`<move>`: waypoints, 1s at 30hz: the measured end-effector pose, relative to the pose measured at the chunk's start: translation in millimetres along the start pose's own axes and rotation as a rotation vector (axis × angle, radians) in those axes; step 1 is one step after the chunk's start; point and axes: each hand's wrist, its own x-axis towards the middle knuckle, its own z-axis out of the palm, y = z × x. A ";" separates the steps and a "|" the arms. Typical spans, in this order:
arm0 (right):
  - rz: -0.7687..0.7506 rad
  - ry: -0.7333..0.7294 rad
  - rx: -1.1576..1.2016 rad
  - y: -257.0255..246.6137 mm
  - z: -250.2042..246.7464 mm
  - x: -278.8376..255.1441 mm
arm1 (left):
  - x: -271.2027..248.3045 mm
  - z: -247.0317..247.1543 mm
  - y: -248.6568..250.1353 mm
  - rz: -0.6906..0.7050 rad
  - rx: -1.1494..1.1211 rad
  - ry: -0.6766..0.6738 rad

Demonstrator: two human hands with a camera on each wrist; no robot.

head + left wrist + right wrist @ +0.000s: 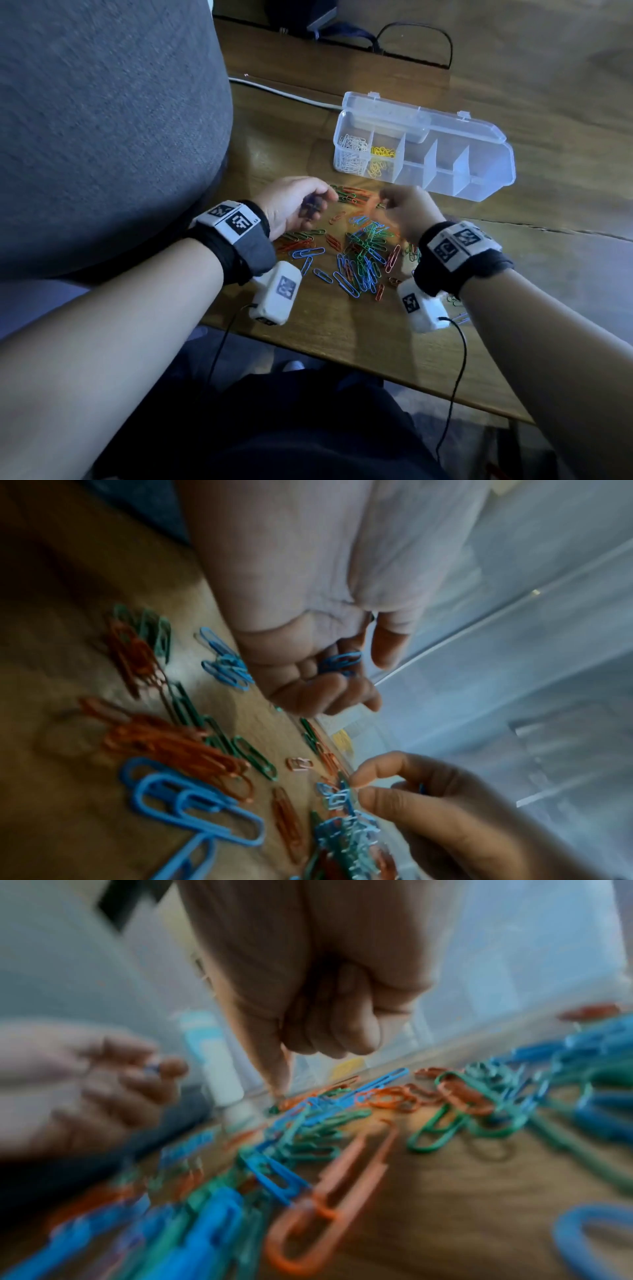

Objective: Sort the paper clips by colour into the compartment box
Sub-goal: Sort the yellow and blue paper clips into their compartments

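Near the mixed pile on the tabletop, left hand fingers cup gathered blue paper clips as a batch, while right hand fingers pinch another, apparently for the compartment box.

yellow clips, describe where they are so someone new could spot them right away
Find the clear plastic compartment box lying open on the wooden table, beyond the loose pile of clips. The yellow clips fill its second compartment from the left end, beside the white clips. They are the only yellow ones in view.

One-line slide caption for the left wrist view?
Left hand cups a bunch of blue paper clips while the right hand picks from the mixed pile on the table.
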 end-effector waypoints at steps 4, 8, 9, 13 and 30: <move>-0.110 -0.134 -0.479 -3.3 3.6 3.3 | -8.0 -5.0 0.2 0.095 0.435 0.039; -0.092 -0.138 -0.589 -11.1 7.2 3.4 | -15.2 -9.2 -5.4 0.146 0.940 0.107; -0.087 -0.149 -0.610 -13.1 7.9 4.0 | -17.4 -8.5 -7.7 0.152 1.031 0.102; -0.083 -0.165 -0.573 -14.5 6.6 6.8 | -22.5 2.0 -21.6 0.166 1.261 0.057; 0.537 -0.263 1.294 14.6 -26.7 -18.0 | -10.1 19.5 -17.4 0.184 1.046 0.075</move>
